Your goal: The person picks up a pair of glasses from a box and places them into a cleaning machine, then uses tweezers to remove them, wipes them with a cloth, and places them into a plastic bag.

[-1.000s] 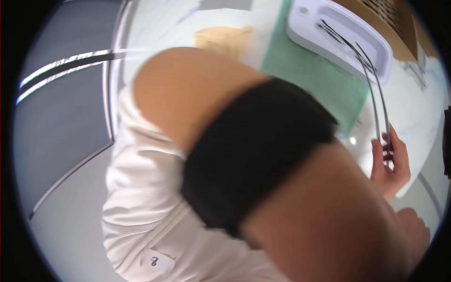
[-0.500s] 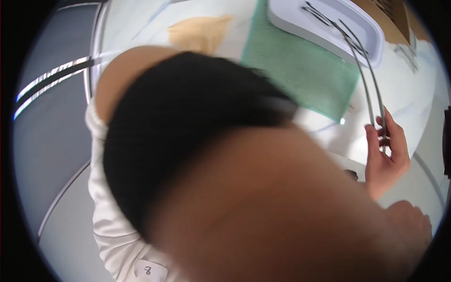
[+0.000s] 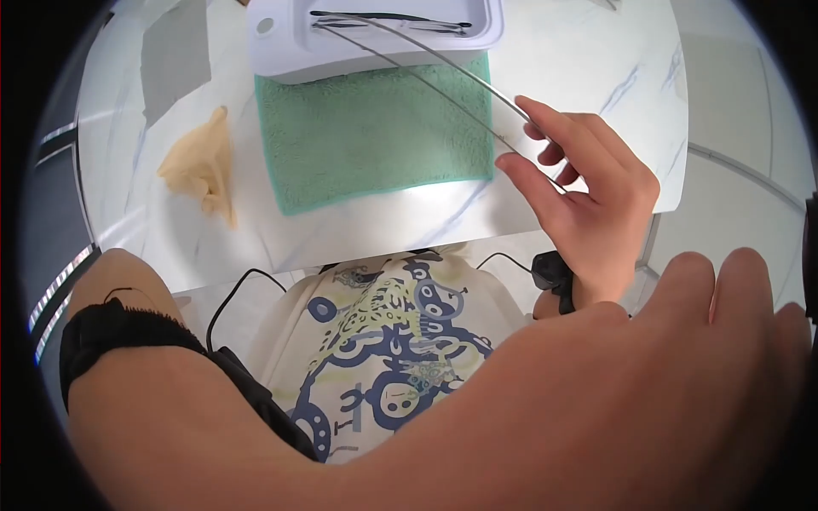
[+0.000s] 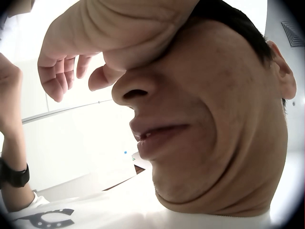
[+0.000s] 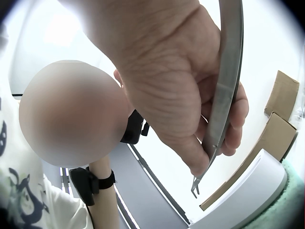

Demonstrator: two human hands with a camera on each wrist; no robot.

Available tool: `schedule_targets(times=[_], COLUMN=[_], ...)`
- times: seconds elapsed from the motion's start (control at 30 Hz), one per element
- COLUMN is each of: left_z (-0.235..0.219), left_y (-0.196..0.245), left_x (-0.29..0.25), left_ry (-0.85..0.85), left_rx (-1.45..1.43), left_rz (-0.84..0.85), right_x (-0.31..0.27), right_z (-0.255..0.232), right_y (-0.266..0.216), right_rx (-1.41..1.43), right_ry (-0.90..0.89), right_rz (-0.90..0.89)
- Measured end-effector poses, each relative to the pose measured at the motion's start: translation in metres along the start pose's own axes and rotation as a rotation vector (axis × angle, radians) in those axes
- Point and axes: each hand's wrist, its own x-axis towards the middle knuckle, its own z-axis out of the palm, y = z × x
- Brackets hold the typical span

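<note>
Pinching long metal tweezers near their rear end, right grip is clamped on both prongs, tips ahead over white tray. Left grip has relaxed fingers.

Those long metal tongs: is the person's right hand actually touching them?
Touching. The right wrist view shows it: the right hand holds the metal tongs between thumb and fingers, the thumb pressing directly against the metal.
</note>
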Motion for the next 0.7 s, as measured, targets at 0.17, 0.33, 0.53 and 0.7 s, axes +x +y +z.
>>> schedule_targets(times=[0.17, 0.33, 0.53, 0.7], left_z=[0.006, 0.016, 0.015, 0.01], left_y=[0.001, 0.009, 0.002, -0.002], left_x=[0.006, 0.021, 0.025, 0.013], left_ry=[-0.069, -0.19, -0.11, -0.039], left_rx=[-0.014, -0.091, -0.119, -0.066], left_rz=[0.026, 0.063, 0.075, -0.008], right_x=[-0.001, 0.002, 0.008, 0.021], right_z=[0.001, 0.001, 0.002, -0.003], right_y=[0.001, 0.003, -0.003, -0.032], right_rx=[0.022, -0.025, 0.022, 0.182], right_ry=[0.003, -0.01, 0.033, -0.014], right_rz=[0.024, -0.028, -0.053, 0.193])
